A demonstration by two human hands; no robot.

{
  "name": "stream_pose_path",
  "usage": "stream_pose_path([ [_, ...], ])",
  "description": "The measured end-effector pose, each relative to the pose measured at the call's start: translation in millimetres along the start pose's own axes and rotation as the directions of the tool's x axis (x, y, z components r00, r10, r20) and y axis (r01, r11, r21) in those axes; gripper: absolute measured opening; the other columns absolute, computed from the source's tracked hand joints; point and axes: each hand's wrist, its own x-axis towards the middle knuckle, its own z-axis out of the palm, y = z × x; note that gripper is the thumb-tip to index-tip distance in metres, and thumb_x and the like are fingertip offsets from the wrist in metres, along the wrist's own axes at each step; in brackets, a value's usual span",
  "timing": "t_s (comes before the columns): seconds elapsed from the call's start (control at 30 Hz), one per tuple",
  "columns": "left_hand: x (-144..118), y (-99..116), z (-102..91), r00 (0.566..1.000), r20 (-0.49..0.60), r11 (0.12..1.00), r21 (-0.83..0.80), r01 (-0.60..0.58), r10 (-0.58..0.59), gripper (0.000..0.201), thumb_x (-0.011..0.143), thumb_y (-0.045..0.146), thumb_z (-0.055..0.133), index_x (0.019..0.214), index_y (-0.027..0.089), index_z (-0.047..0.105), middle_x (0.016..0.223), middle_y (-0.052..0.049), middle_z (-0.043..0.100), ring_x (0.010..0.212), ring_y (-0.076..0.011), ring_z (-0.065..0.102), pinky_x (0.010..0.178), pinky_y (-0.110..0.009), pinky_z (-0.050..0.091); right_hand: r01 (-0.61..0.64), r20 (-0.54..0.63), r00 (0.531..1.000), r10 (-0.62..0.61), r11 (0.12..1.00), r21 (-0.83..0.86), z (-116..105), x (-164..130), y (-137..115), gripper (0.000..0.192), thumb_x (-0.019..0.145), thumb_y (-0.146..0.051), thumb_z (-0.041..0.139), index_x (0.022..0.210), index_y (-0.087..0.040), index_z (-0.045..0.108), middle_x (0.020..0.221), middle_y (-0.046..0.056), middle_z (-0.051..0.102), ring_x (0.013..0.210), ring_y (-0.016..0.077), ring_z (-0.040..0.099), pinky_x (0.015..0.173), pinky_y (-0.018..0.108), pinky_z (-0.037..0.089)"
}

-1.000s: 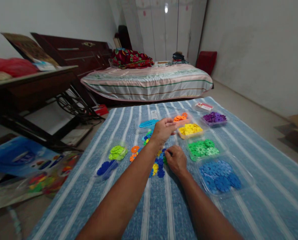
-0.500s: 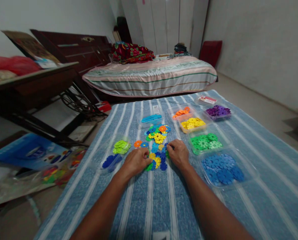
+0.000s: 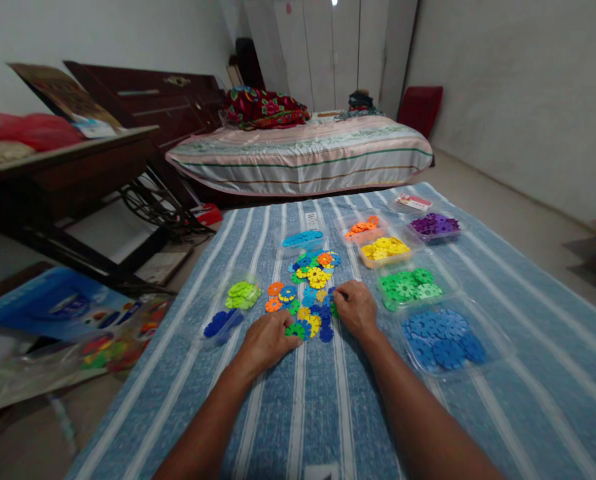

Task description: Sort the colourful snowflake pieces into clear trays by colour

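Note:
A mixed pile of flower-shaped plastic discs lies in the middle of the striped cloth, with yellow discs (image 3: 316, 276) at its far part and dark blue discs (image 3: 327, 331) nearer. My left hand (image 3: 267, 341) rests at the pile's near left edge, thumb and forefinger apart beside a green disc (image 3: 295, 330). On the pile's right side my right hand (image 3: 357, 308) is closed, fingertips pinched at a green disc (image 3: 334, 309) that they partly hide. Two orange discs (image 3: 274, 304) and a blue-and-yellow disc (image 3: 287, 293) lie just beyond my left hand.
Clear tubs of sorted discs stand around: light blue (image 3: 303, 239), orange (image 3: 362, 228), yellow (image 3: 385, 249), purple (image 3: 435, 225), green (image 3: 411, 288) and blue (image 3: 444, 338) ones. Lime discs (image 3: 243, 295) and dark blue discs (image 3: 221, 323) sit at left. Behind is a bed (image 3: 298, 157).
My left hand has drawn back slightly toward me and its thumb and forefinger have parted, uncovering an orange disc and a green one. My right hand stays almost where it was.

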Motion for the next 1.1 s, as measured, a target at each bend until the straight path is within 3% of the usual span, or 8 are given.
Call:
stream_pose_path([
  [0.13,4.5,-8.6,-1.9,0.999,0.011,0.963,-0.265,-0.044,0.049,0.021,0.065,0.031,0.061,0.053,0.019,0.048,0.052,0.004,0.042,0.052,-0.0119,0.04,0.052,-0.026,0.025,-0.007,-0.004,1.0,0.007,1.0,-0.005,0.2,1.1,-1.8,0.017,0.086,-0.02,0.059,0.074,-0.02,0.071,0.081,0.002,0.065,0.086,0.0171,0.054,0.076,0.026,0.036],
  [0.23,13.2,-1.7,-7.5,0.999,-0.028,0.926,-0.377,-0.032,0.023,0.024,0.064,0.033,0.06,0.05,0.018,0.047,0.047,0.005,0.04,0.048,-0.0104,0.036,0.049,-0.025,0.024,-0.004,-0.005,1.0,0.004,1.0,-0.01,-0.6,1.9,-3.8,0.016,0.086,-0.02,0.058,0.075,-0.02,0.07,0.082,0.002,0.066,0.086,0.0172,0.054,0.076,0.026,0.036],
  [0.4,32.8,59.7,-16.7,0.995,-0.061,0.856,-0.507,-0.102,0.083,0.019,0.065,0.029,0.063,0.053,0.016,0.055,0.046,0.004,0.048,0.045,-0.009,0.043,0.047,-0.022,0.029,-0.011,0.014,1.0,0.011,0.999,-0.035,-1.0,1.3,-6.2,0.014,0.085,-0.021,0.059,0.078,-0.019,0.071,0.082,0.004,0.067,0.086,0.019,0.056,0.073,0.027,0.037],
  [0.53,47.2,120.1,-19.5,0.987,0.008,0.612,-0.785,-0.095,0.163,0.016,0.068,0.026,0.066,0.077,0.014,0.065,0.058,0.001,0.061,0.051,-0.0106,0.056,0.05,-0.02,0.042,-0.081,0.015,0.996,0.082,0.994,-0.073,1.0,0.8,-6.6,0.015,0.083,-0.021,0.06,0.09,-0.018,0.072,0.086,0.007,0.068,0.081,0.0208,0.059,0.065,0.027,0.035],
  [0.63,53.2,136.4,-18.3,0.988,-0.065,0.522,-0.843,-0.128,0.138,0.025,0.065,0.026,0.071,0.086,0.013,0.065,0.063,0.001,0.064,0.057,-0.0129,0.061,0.052,-0.021,0.046,-0.076,0.023,0.997,0.078,0.995,-0.06,0.9,1.5,-6.5,0.017,0.085,-0.023,0.057,0.092,-0.019,0.072,0.088,0.007,0.069,0.081,0.021,0.06,0.064,0.027,0.035],
  [0.8,50.8,99.1,-9.3,0.986,-0.142,0.664,-0.729,-0.163,0.087,0.014,0.065,0.027,0.064,0.071,0.014,0.065,0.055,0.003,0.06,0.049,-0.0104,0.054,0.051,-0.021,0.042,-0.012,0.007,1.0,0.013,0.999,-0.052,-2.5,1.9,-5.7,0.015,0.087,-0.024,0.057,0.084,-0.019,0.071,0.085,0.004,0.067,0.086,0.0198,0.057,0.07,0.027,0.036],
  [0.97,35.2,39.3,-1.5,0.979,-0.187,0.787,-0.615,-0.055,-0.078,0.018,0.065,0.033,0.059,0.066,0.016,0.064,0.05,0.003,0.056,0.047,-0.0113,0.05,0.048,-0.022,0.037,0.002,0.006,1.0,-0.002,1.0,-0.031,-2.7,1.2,-3.8,0.015,0.086,-0.022,0.059,0.075,-0.02,0.07,0.081,0.002,0.066,0.085,0.0177,0.055,0.076,0.027,0.036],
  [1.1,19.1,5.7,6.4,0.973,-0.198,0.858,-0.514,0.001,-0.12,0.02,0.066,0.036,0.057,0.063,0.016,0.063,0.052,0.002,0.056,0.05,-0.0128,0.05,0.05,-0.023,0.036,-0.006,-0.003,1.0,0.006,1.0,-0.016,-1.7,0.5,-2.0,0.016,0.085,-0.022,0.059,0.075,-0.02,0.072,0.081,0.002,0.066,0.086,0.0175,0.054,0.077,0.027,0.036],
])
